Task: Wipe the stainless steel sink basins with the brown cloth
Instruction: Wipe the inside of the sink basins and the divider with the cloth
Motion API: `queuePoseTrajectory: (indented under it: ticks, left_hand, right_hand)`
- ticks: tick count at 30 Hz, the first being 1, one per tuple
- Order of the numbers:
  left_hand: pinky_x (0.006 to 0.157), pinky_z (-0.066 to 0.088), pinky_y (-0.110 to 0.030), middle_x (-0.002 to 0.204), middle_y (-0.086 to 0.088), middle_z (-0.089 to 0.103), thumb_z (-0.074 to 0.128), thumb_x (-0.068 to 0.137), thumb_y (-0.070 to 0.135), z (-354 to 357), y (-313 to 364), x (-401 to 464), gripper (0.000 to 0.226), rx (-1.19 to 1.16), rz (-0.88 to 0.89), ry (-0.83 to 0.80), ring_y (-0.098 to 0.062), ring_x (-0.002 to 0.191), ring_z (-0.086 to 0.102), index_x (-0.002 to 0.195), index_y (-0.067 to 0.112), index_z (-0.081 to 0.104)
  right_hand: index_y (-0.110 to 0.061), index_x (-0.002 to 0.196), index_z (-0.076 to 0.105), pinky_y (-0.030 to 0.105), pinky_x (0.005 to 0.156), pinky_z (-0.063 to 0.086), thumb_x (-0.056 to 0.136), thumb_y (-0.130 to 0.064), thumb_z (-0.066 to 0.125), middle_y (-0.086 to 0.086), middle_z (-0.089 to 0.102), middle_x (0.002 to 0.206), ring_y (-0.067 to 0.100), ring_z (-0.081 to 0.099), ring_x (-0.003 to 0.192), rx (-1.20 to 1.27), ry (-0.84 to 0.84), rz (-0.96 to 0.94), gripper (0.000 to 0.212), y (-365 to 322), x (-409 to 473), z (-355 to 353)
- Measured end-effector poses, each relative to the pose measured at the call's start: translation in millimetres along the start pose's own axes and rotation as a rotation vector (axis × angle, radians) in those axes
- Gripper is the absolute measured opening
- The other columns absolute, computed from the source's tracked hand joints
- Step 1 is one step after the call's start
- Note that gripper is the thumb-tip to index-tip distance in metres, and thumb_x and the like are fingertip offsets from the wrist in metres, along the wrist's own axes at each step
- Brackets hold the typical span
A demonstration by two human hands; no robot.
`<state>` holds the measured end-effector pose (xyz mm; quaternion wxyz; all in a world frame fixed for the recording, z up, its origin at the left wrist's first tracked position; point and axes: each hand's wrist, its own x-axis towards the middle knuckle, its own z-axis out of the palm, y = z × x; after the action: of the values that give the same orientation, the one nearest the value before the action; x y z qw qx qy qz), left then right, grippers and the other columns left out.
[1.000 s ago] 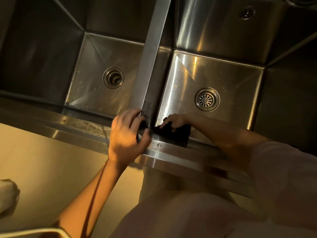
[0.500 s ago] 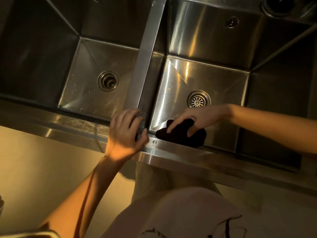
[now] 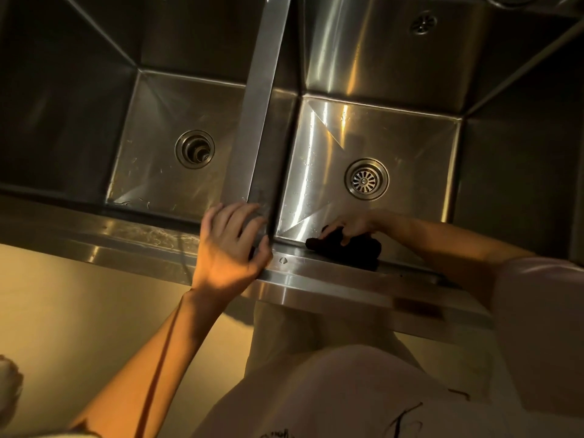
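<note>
Two stainless steel basins lie below me, split by a steel divider [image 3: 264, 99]. The left basin [image 3: 151, 172] has an open drain [image 3: 194, 149]. The right basin [image 3: 410, 147] has a strainer drain [image 3: 366, 179]. A dark brown cloth [image 3: 357, 249] lies bunched on the right basin's floor against its near wall. My right hand [image 3: 350, 227] presses on the cloth with its fingers curled over it. My left hand [image 3: 232, 248] rests on the front rim [image 3: 142, 238] where the divider meets it, fingers spread and thumb hooked over the edge.
The right basin's back wall carries a round overflow grille [image 3: 423, 23]. Water streaks show on the left basin's floor. A pale floor [image 3: 63, 311] lies below the rim. My light shirt [image 3: 347, 390] fills the lower right.
My right hand has slid the cloth along the near wall of the right basin, left and closer to the rim. My left hand has stayed on the rim.
</note>
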<state>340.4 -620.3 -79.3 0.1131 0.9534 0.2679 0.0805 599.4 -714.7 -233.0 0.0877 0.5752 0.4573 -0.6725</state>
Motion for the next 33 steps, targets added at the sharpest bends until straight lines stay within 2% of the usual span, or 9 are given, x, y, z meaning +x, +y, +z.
queuePoseTrajectory:
  ticks: [4,10,15,18,20,23,26,28,33]
  left_hand:
    - [0.106,0.028,-0.046,0.114,-0.013,0.065,0.049,0.088,0.027,-0.6,1.0,0.4,0.03,0.023,-0.023,-0.03,-0.027,0.113,0.056,0.1,0.007,0.069]
    - [0.11,0.022,-0.05,0.117,-0.014,0.064,0.048,0.089,0.03,-2.2,6.2,0.5,0.033,0.065,-0.023,-0.061,-0.029,0.116,0.055,0.102,0.006,0.068]
    - [0.11,0.021,-0.05,0.116,-0.016,0.065,0.049,0.088,0.031,-0.9,29.0,6.4,0.035,0.05,0.028,-0.028,-0.027,0.119,0.05,0.1,0.005,0.069]
    - [0.109,0.026,-0.051,0.116,-0.015,0.065,0.055,0.086,0.027,7.7,49.1,10.7,0.03,0.03,0.079,-0.008,-0.027,0.118,0.054,0.102,0.006,0.069]
    - [0.109,0.029,-0.052,0.116,-0.013,0.066,0.059,0.085,0.026,15.3,61.7,13.2,0.028,0.013,0.092,-0.014,-0.027,0.117,0.056,0.103,0.007,0.069]
    - [0.108,0.031,-0.053,0.115,-0.011,0.066,0.058,0.085,0.026,24.4,75.4,15.4,0.026,-0.021,0.091,-0.031,-0.026,0.116,0.055,0.101,0.009,0.069]
    - [0.108,0.03,-0.05,0.114,-0.01,0.066,0.059,0.082,0.024,29.5,76.4,15.8,0.025,-0.02,0.09,-0.039,-0.025,0.115,0.055,0.1,0.009,0.069]
    - [0.107,0.03,-0.049,0.113,-0.011,0.066,0.061,0.08,0.023,30.2,74.3,15.8,0.026,-0.017,0.089,-0.034,-0.027,0.113,0.057,0.099,0.008,0.07]
    - [0.105,0.034,-0.047,0.112,-0.013,0.066,0.062,0.079,0.019,29.6,76.2,17.2,0.024,-0.043,0.125,-0.055,-0.028,0.11,0.058,0.098,0.005,0.07]
  right_hand:
    - [-0.028,0.134,0.054,0.037,0.107,0.041,0.084,0.005,0.056,0.001,0.046,0.144,0.023,0.044,0.128,0.015,-0.015,-0.01,0.059,-1.9,-5.4,-2.0]
    - [-0.032,0.131,0.056,0.039,0.105,0.045,0.085,0.002,0.061,-0.003,0.053,0.138,0.019,0.051,0.124,0.068,-0.066,-0.211,0.057,-16.4,-74.8,-14.0]
    - [-0.05,0.13,0.049,0.02,0.105,0.04,0.087,-0.008,0.063,-0.02,0.051,0.136,0.0,0.048,0.125,0.007,-0.052,-0.389,0.062,-16.8,-141.9,-16.7]
    - [-0.052,0.13,0.047,0.03,0.106,0.041,0.087,-0.017,0.062,-0.022,0.051,0.135,0.003,0.049,0.125,-0.014,-0.043,-0.417,0.058,-4.5,-154.6,-12.8]
    - [-0.054,0.128,0.049,0.031,0.103,0.044,0.086,-0.015,0.062,-0.026,0.054,0.13,0.003,0.053,0.12,0.049,-0.05,-0.403,0.058,7.1,-148.4,-8.2]
    - [-0.056,0.122,0.052,0.017,0.093,0.047,0.085,-0.007,0.061,-0.034,0.054,0.123,-0.001,0.056,0.113,0.118,-0.068,-0.31,0.062,26.0,-124.6,-2.9]
    - [-0.04,0.131,0.053,0.01,0.089,0.04,0.084,0.001,0.059,-0.019,0.051,0.13,0.008,0.05,0.12,0.057,-0.033,-0.184,0.062,43.7,-87.6,4.0]
    - [-0.028,0.136,0.051,-0.001,0.075,0.039,0.085,0.005,0.056,-0.005,0.052,0.135,0.008,0.049,0.112,0.027,-0.014,-0.116,0.061,51.9,-66.1,7.5]
    - [-0.021,0.14,0.047,0.016,0.091,0.032,0.088,0.005,0.053,0.002,0.044,0.146,0.015,0.043,0.125,-0.058,0.01,-0.018,0.059,60.0,-44.3,12.4]
